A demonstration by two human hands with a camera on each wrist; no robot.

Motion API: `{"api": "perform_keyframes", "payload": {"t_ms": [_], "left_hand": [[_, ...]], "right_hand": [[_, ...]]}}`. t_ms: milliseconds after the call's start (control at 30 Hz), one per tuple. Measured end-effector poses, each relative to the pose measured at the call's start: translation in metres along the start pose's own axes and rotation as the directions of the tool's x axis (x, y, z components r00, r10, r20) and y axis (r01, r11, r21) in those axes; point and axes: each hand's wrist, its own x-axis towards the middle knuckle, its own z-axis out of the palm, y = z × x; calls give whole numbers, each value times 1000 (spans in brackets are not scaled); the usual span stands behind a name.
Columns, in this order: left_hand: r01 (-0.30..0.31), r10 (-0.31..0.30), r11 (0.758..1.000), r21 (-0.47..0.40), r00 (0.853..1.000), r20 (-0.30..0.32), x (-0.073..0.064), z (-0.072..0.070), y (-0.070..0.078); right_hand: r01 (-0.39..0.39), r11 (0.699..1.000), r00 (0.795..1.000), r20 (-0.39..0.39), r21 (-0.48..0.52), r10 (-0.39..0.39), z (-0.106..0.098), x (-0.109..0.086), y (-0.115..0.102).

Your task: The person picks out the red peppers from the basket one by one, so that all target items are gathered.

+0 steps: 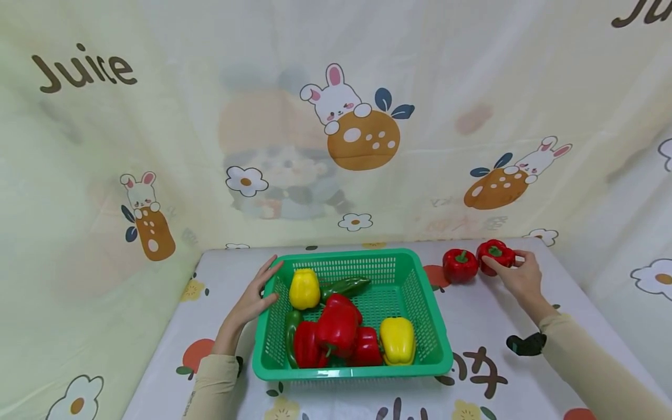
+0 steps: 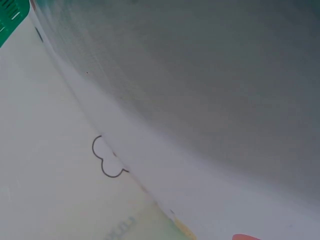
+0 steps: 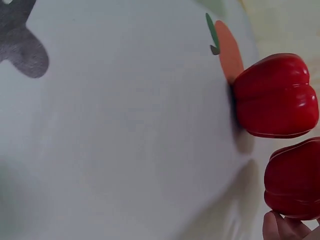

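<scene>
My right hand [image 1: 525,279] grips a red bell pepper [image 1: 495,254] between thumb and fingers at the back right. In the right wrist view, fingertips [image 3: 285,227] touch the lower side of that pepper [image 3: 295,180]. Just left of it stands a second red bell pepper [image 1: 459,266], stem up on the cloth. My left hand [image 1: 252,300] rests with extended fingers against the left rim of a green basket [image 1: 343,373]. Only the basket's corner [image 2: 11,17] shows in the left wrist view; the left hand is out of that view.
Inside the basket lie two yellow bell peppers [image 1: 304,289], several red ones [image 1: 338,326] and long green peppers [image 1: 343,287]. A patterned cloth [image 1: 488,326] covers the table. Printed sheets [image 1: 420,192] hang behind and at both sides.
</scene>
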Motion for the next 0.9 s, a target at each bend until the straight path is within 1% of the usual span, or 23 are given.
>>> {"api": "perform_keyframes", "payload": {"t_ms": [167, 233, 333, 367, 500, 567, 600, 767, 833, 900], "left_hand": [[12, -12, 1000, 0, 1000, -1, 0, 0, 1], [10, -10, 1000, -1, 1000, -3, 0, 1, 2], [8, -8, 1000, 1, 1000, -3, 1, 1, 3], [8, -8, 1000, 1, 1000, -2, 1, 1, 2], [-11, 11, 1000, 15, 1000, -11, 1, 1, -24], [-20, 20, 999, 32, 1000, -17, 2, 2, -33], [-21, 22, 999, 32, 1000, -21, 2, 3, -36], [-7, 7, 1000, 1, 1000, -13, 0, 2, -8], [-8, 8, 1000, -1, 1000, -5, 0, 1, -1], [-5, 5, 1000, 7, 1000, -2, 0, 1, 2]], "right_hand": [[-49, 999, 999, -11, -10, 49, 4, 0, 5], [-64, 998, 998, -13, -11, 64, 5, 4, 10], [-44, 999, 999, -6, -18, 44, 8, 16, 28], [-51, 999, 999, -2, -17, 51, 8, 17, 29], [-68, 998, 997, 22, -12, 68, 8, 8, 26], [-99, 995, 995, 34, 3, 99, 7, -3, 17], [-95, 995, 995, 32, 0, 95, 7, -5, 16], [-77, 997, 996, 32, -21, 77, 7, -4, 16], [-66, 997, 997, 36, -31, 67, 8, 1, 18], [-63, 998, 997, 42, -30, 64, 9, 6, 21]]}}
